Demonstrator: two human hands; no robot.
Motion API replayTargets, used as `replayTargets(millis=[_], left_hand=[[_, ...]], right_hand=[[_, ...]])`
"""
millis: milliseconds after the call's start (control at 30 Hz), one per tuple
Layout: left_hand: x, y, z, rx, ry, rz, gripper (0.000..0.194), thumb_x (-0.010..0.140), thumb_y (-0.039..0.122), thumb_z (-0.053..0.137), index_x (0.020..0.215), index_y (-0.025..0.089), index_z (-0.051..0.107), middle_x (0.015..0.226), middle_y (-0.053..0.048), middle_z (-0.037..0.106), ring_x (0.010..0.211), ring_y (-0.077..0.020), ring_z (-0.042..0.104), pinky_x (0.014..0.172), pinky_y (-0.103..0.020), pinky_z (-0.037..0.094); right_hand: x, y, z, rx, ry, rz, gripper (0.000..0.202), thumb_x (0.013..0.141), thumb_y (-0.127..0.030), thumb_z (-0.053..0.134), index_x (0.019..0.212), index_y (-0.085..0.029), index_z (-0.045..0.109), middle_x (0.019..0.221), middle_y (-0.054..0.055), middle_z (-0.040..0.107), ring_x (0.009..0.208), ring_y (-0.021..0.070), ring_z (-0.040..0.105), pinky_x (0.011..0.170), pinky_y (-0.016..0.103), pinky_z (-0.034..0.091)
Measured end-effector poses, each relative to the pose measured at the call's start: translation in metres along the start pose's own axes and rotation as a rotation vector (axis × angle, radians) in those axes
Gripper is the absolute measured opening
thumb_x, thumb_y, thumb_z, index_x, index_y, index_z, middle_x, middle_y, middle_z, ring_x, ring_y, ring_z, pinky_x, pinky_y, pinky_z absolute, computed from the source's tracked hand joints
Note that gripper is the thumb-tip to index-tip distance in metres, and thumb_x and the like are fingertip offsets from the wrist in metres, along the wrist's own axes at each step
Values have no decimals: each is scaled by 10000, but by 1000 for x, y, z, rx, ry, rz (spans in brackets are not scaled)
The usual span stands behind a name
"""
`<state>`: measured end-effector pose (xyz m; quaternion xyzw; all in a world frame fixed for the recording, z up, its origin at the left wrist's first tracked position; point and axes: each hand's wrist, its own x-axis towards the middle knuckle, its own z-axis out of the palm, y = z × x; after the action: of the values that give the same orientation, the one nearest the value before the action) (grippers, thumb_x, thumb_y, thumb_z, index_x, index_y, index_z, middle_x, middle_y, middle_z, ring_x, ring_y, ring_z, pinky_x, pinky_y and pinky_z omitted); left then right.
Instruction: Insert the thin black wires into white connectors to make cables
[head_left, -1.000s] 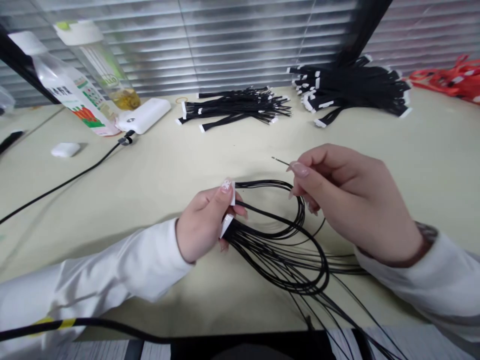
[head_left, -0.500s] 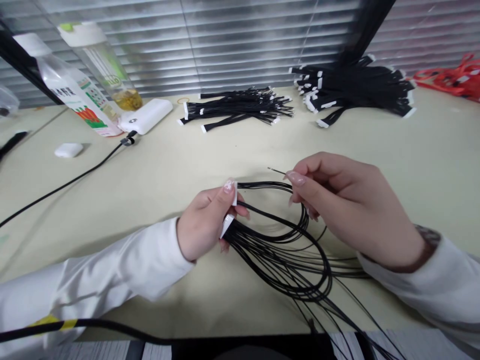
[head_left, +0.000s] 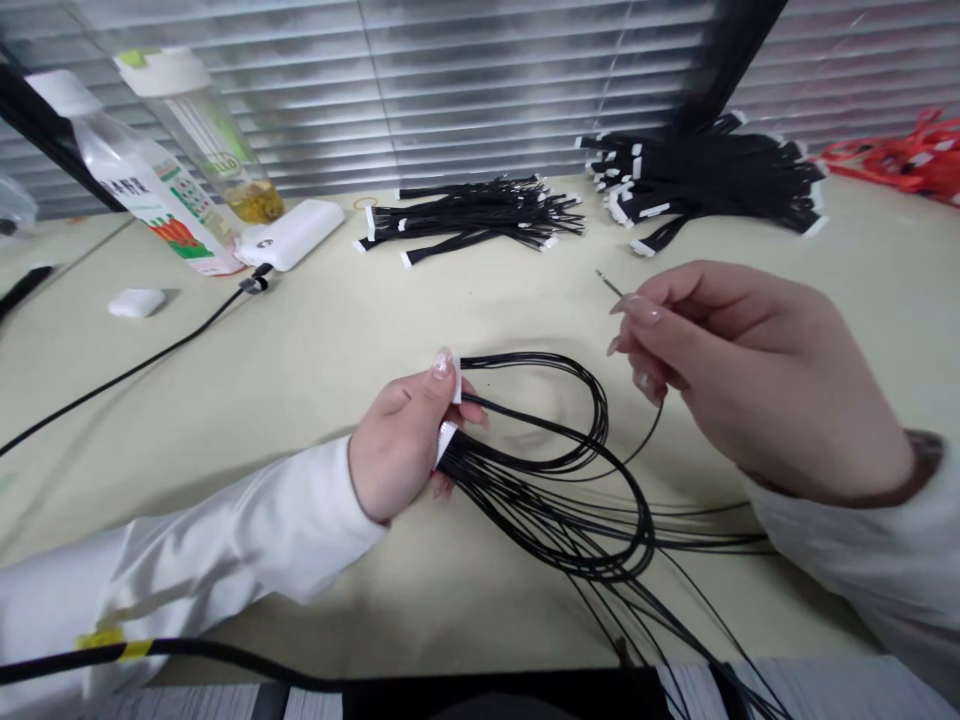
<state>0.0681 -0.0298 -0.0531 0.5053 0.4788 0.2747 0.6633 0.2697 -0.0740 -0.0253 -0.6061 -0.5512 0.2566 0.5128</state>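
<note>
My left hand [head_left: 401, 435] is closed around two white connectors, the upper connector [head_left: 457, 380] pinched under the thumb and the lower connector [head_left: 445, 445] held in the fingers below. Black wires [head_left: 555, 440] run out of both to the right, some looping back between them and others trailing over the table's front edge. My right hand [head_left: 750, 370] pinches a single black wire [head_left: 615, 288] between thumb and forefinger. Its bare metal tip points up and left, clear of the connectors. The wire's tail leaves below the fingers and curves back toward the bundle.
Behind lie a pile of short black cables [head_left: 472, 215] and a larger stack of black cables [head_left: 720, 180]. Red cables [head_left: 904, 160] sit far right. At left are a plastic bottle [head_left: 142, 180], a tumbler [head_left: 217, 140], a white power bank [head_left: 300, 235] and a small white case [head_left: 136, 302].
My right hand has moved up and to the right with the wire, farther from the connectors. My left hand has shifted slightly left, still gripping both connectors.
</note>
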Motion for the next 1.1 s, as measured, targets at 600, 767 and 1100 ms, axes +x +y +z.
replayTargets(millis=[600, 767, 1100], left_hand=[[2, -3, -3, -70, -43, 37, 517, 736, 668, 476, 641, 164, 543, 420, 49, 482, 216, -46, 361, 211, -162, 260], [3, -4, -3, -98, -20, 32, 511, 716, 663, 512, 650, 157, 549, 442, 49, 490, 214, -43, 363, 207, -164, 267], [6, -2, -1, -136, 13, 29, 496, 727, 652, 506, 640, 165, 534, 379, 71, 416, 207, -45, 321, 218, -171, 279]], right_hand=[[5, -2, -6, 253, 10, 111, 37, 794, -225, 598, 777, -197, 581, 591, -23, 516, 477, 56, 429, 439, 229, 311], [17, -3, -15, 386, 161, 116, 132, 778, -60, 521, 753, -170, 589, 580, -24, 501, 502, 53, 442, 430, 198, 311], [23, 1, -28, 344, 179, 165, 146, 735, -81, 507, 784, -165, 617, 493, -25, 498, 391, 76, 431, 359, 204, 326]])
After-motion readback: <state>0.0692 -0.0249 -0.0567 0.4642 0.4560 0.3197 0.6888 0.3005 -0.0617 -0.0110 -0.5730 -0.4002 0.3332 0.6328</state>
